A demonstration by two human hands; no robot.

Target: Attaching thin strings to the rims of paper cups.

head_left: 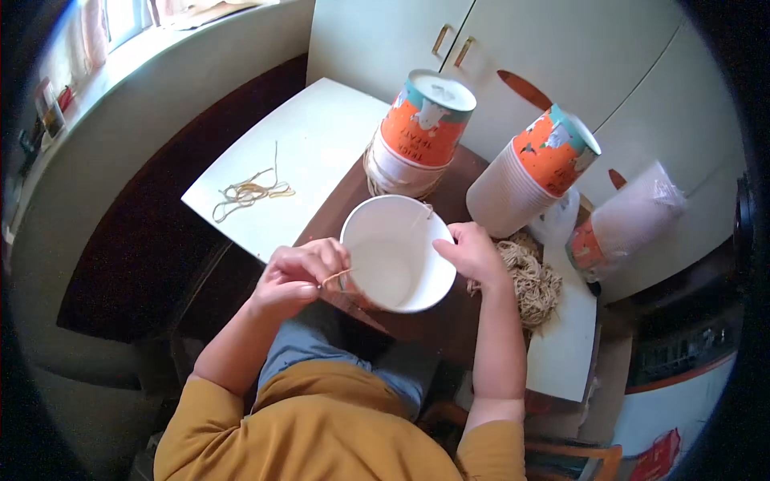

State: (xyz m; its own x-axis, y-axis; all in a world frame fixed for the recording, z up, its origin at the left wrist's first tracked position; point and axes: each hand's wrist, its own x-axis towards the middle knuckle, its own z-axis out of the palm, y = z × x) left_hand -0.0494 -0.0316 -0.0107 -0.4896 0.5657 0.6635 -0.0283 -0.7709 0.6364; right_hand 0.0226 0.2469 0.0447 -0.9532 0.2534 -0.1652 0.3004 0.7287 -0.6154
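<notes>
A white paper bucket (393,248) is tilted so that I look into its open mouth. My right hand (478,256) grips its right side, thumb over the rim. On the left, my left hand (295,276) pinches a thin tan cord (338,276) between thumb and fingers. That cord runs to the bucket's near left rim; whether it passes through a hole I cannot tell. A small cord knot (428,211) shows inside the far right rim. A sliver of orange print appears on the bucket's outside below my left hand.
Behind stand two stacks of upside-down orange and teal buckets, a left stack (425,128) with cord around its base and a right stack (533,172). A cord heap (529,284) lies by my right forearm. Loose cords (250,194) lie on the white tabletop (309,128). A plastic-wrapped stack (630,212) leans farther right.
</notes>
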